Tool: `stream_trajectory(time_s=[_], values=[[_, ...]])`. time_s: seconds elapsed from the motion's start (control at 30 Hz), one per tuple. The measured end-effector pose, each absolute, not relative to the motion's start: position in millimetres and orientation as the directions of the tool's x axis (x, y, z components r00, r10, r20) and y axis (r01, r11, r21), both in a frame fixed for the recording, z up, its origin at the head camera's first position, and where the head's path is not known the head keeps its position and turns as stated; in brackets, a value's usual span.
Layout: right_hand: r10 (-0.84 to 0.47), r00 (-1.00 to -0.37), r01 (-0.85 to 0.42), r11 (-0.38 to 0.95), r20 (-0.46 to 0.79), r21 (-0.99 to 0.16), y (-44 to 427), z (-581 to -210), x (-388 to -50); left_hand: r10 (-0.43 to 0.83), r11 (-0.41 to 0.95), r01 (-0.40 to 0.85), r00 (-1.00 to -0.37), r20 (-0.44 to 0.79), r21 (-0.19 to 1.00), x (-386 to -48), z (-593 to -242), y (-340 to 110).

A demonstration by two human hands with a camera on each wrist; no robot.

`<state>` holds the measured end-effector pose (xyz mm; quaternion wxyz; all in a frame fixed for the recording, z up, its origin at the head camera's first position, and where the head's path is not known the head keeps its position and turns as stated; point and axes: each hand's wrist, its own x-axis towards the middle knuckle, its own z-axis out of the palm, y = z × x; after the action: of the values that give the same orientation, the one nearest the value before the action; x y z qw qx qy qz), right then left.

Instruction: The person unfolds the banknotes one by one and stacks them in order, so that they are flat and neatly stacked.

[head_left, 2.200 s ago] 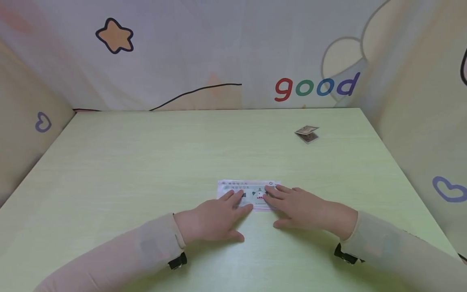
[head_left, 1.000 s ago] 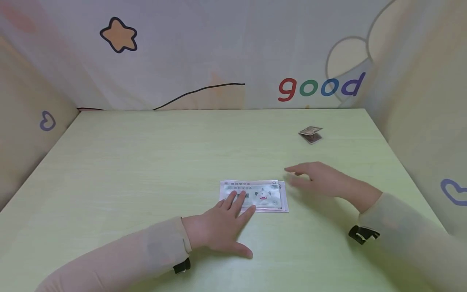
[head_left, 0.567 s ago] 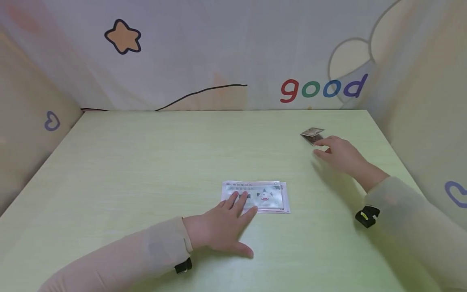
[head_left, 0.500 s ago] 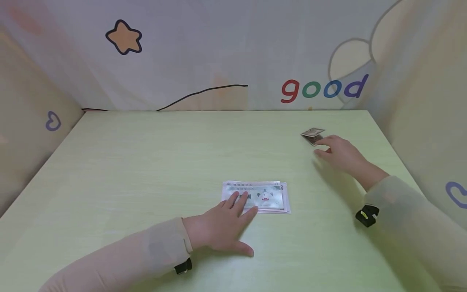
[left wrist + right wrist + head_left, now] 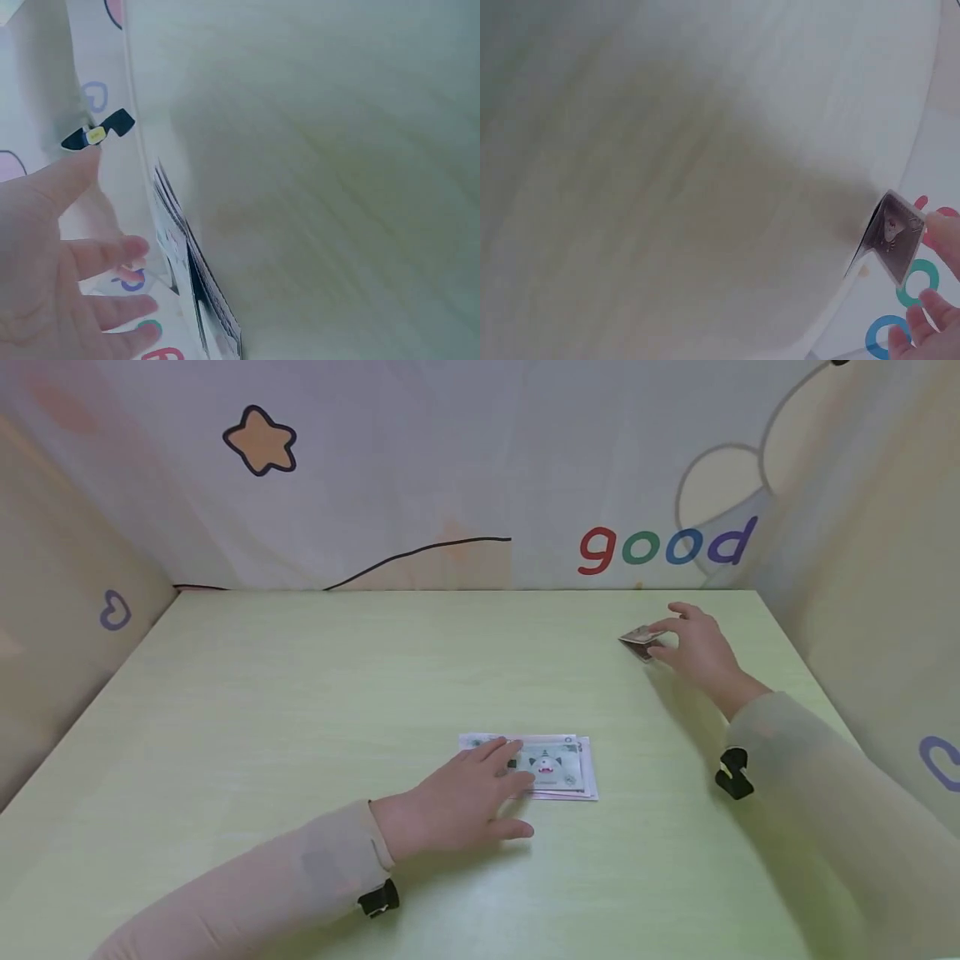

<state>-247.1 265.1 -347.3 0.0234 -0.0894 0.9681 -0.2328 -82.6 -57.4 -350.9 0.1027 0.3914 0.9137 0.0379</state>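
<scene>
In the head view, a stack of pale play banknotes (image 5: 555, 768) with a cartoon face on the top one lies flat near the middle of the table. My left hand (image 5: 457, 797) is over the stack's left part, fingers spread and fairly straight; the left wrist view shows its fingertips beside the notes (image 5: 176, 247), holding nothing. Farther back on the right is a small brown folded banknote (image 5: 637, 641), partly unfolded like a tent. My right hand (image 5: 701, 647) has thumb and index finger at its right edge, pinching it. The right wrist view shows the folded banknote (image 5: 896, 232) against a fingertip.
The pale green table (image 5: 300, 693) is bordered at the back and sides by printed cloth walls (image 5: 412, 460). Each wrist carries a black strap, one at the left sleeve (image 5: 378, 899) and one at the right sleeve (image 5: 733, 772).
My right hand left the stack, reached back to the right and took hold of the folded banknote's edge. My left hand stayed at the stack and has lately lifted and shifted slightly.
</scene>
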Motion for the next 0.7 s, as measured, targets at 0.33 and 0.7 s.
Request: stream_trajectory(time_s=[0.33, 0.7], values=[[-0.070, -0.992, -0.004, 0.840, -0.102, -0.543, 272, -360, -263, 0.743, 0.634, 0.705, -0.670, 0.004, 0.317, -86, -347, -61], [-0.118, -0.993, -0.102, 0.816, 0.009, -0.570, 264, -349, -259, 0.657, 0.643, 0.586, -0.753, 0.039, 0.493, -93, -343, -63]])
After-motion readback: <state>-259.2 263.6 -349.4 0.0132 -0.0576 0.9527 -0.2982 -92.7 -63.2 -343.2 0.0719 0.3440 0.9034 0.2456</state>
